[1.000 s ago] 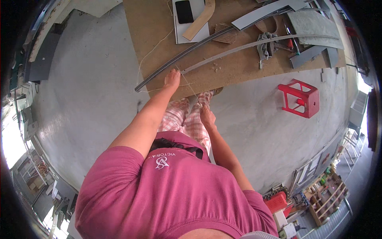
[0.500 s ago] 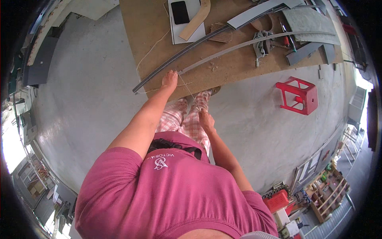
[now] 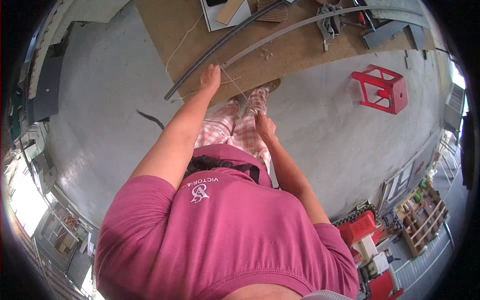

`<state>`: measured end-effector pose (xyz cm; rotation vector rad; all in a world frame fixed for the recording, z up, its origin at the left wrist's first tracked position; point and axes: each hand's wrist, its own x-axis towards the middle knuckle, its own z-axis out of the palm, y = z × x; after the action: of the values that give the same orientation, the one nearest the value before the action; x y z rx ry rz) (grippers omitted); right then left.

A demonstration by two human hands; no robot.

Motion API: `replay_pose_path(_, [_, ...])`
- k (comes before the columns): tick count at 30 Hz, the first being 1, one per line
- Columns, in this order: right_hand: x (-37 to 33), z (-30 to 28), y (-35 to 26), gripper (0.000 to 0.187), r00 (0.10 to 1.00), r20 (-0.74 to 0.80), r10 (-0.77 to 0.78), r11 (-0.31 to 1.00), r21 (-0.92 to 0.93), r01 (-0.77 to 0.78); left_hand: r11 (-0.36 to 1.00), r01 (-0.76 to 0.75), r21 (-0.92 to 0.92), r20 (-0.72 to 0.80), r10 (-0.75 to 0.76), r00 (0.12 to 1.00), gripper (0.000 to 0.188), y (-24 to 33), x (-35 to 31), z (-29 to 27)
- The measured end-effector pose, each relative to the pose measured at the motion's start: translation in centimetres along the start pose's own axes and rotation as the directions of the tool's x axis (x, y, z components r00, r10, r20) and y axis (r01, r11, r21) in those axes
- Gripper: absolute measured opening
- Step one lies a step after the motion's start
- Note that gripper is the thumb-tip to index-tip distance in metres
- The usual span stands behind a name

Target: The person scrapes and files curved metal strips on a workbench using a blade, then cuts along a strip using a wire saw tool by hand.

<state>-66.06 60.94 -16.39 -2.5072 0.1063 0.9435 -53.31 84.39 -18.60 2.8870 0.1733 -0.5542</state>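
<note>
At the table's near edge, my left hand (image 3: 210, 77) is closed at the near end of a long, pale grey strip (image 3: 280, 34). A thin light string (image 3: 233, 82) runs from that end down to my right hand (image 3: 265, 126). My right fingers are closed round the string's lower end, in front of my checked trousers; the tip inside the fist is hidden. The string looks taut. Left of the strip lies a long dark grey bar (image 3: 220, 42), its near end sticking out past the table edge.
The brown tabletop (image 3: 155, 25) also bears a white board (image 3: 235, 21), a ribbed brown piece (image 3: 272, 12), a bundle of grey cloth (image 3: 329, 22) and grey offcuts (image 3: 385, 33). A red plastic stool (image 3: 395, 92) stands on the floor at right. Crates and red machinery (image 3: 359, 228) are at lower right.
The view has shifted, so the table and stool sit higher in the picture. Both hands keep their hold, with the string still stretched between them. A dark strap-like thing now shows left of my forearm.
</note>
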Motion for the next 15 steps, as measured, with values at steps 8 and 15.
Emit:
replay_pose_path(8, [0.2, -0.5, -0.4, 0.022, 0.999, 0.007, 0.038, 0.999, -0.035, -0.038, 1.0, 0.006, 0.011, -0.008, -0.006, 1.0, 0.022, 0.1, -0.1, -0.2])
replay_pose_path(15, [1.0, -1.7, -0.2, 0.022, 0.986, -0.108, -0.127, 0.991, 0.017, 0.129, 1.0, 0.012, -0.006, 0.026, -0.012, 1.0, 0.022, -0.3, 0.4, -0.2])
